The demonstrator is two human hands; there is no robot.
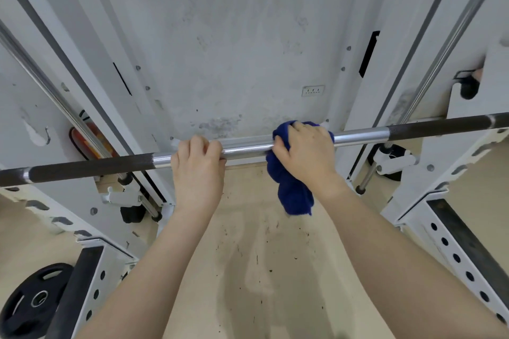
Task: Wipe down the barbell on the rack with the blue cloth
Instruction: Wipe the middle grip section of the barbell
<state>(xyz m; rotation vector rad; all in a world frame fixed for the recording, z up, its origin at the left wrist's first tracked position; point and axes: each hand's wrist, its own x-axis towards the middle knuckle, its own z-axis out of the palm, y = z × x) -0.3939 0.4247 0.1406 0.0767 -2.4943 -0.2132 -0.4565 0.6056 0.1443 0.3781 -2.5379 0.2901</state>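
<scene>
The barbell (245, 149) runs across the view from lower left to upper right, shiny in the middle and dark and knurled toward both ends. My left hand (197, 170) grips the shiny part left of centre, fingers curled over the bar. My right hand (305, 154) holds the blue cloth (293, 192) wrapped round the bar right of centre. A tail of the cloth hangs below the bar.
White rack uprights with holes stand at the lower left (93, 283) and lower right (457, 256). Slanted chrome guide rods (55, 96) flank a scuffed white wall. A black weight plate (33, 300) lies on the beige floor at the lower left.
</scene>
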